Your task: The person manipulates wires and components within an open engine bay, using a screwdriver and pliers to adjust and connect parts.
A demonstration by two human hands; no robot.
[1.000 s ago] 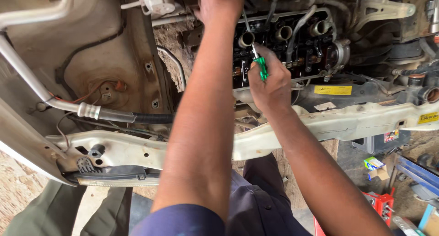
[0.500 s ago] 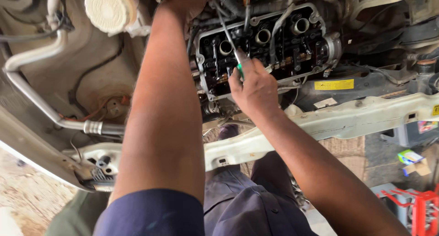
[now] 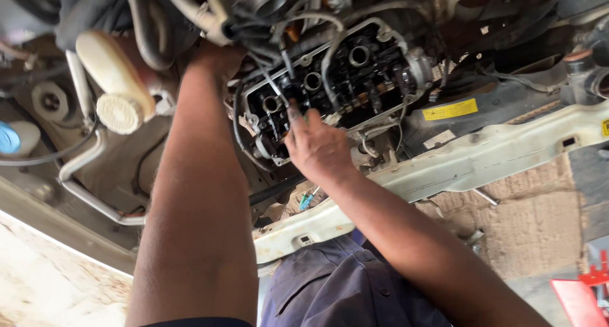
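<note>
One head-worn camera looks steeply down from close above into the open engine bay [image 3: 342,79], both forearms reaching away from it.

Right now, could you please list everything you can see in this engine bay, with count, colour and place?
Cylinder head: one, black and oily, cover off, top centre.
Screwdriver: one, thin metal shaft, green handle showing at the right fingers, over the head.
Reservoir: one, cream, capped, upper left.
Blue cap: one, far left edge.
Pipe: one, silver, bent, lower left.
Crossmember: one, dirty white, running across the right.
Yellow label: one, above the crossmember.
Red object: one, bottom right corner.
Left hand: reaching deep beside the head, mostly hidden.
Right hand: gripping the screwdriver on the head.
</note>
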